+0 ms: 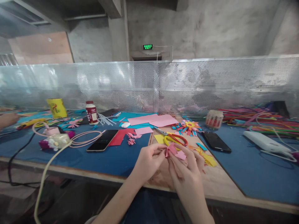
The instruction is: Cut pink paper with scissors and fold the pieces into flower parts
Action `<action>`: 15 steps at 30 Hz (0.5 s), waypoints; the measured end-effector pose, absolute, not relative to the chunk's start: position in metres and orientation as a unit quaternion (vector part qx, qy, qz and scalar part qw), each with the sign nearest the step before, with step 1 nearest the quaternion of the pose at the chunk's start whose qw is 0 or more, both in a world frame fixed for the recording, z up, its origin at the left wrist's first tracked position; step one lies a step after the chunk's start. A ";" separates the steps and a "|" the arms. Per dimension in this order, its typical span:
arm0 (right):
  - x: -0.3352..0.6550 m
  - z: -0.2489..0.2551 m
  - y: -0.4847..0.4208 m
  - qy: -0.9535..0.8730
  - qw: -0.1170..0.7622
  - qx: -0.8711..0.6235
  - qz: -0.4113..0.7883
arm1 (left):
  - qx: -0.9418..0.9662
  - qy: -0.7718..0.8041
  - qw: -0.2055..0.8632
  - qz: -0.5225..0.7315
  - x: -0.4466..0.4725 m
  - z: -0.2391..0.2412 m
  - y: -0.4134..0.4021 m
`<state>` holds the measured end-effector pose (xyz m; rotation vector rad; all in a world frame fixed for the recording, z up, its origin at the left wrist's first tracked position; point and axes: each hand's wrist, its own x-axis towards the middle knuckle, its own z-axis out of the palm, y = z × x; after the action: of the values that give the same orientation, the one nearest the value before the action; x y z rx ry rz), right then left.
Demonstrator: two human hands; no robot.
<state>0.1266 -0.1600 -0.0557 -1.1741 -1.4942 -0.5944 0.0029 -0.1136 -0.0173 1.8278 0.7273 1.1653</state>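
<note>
From mid-view, a green exit sign (147, 47) glows at 12 o'clock, above a perforated metal screen (184, 87) running from 9 to 3. On the worktop (105, 161), a red-capped bottle (92, 113) stands at 9 o'clock, a yellow tub (56, 109) farther out. A gold-edged phone (102, 140) lies at 8, a cream plug block (62, 141) beyond it towards 9. A clear jar (214, 119) stands at 3, a black phone (216, 142) lies at 4, and between those hours, farther out, a white corded device (265, 142).

Beyond the handheld paper (173, 149), scissors (168, 135) lie between two phones (102, 141) (216, 142).
</note>
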 end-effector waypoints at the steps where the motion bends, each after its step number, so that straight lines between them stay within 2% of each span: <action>1: 0.126 -0.057 -0.160 -0.630 0.540 -0.496 -0.256 | 0.728 0.286 0.416 0.464 0.003 -0.017 -0.113; 7: 0.125 -0.060 -0.161 -0.638 0.522 -0.502 -0.262 | 0.735 0.284 0.397 0.471 0.002 -0.018 -0.114; 12: 0.123 -0.060 -0.162 -0.630 0.520 -0.509 -0.270 | 0.705 0.273 0.463 0.463 0.004 -0.018 -0.115; 15: 0.123 -0.060 -0.162 -0.635 0.515 -0.514 -0.260 | 0.700 0.284 0.463 0.463 0.004 -0.019 -0.115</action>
<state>0.1226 -0.1625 -0.0595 -1.2345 -1.5248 -0.6254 0.0041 -0.1149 -0.0187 1.7214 0.6971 1.1382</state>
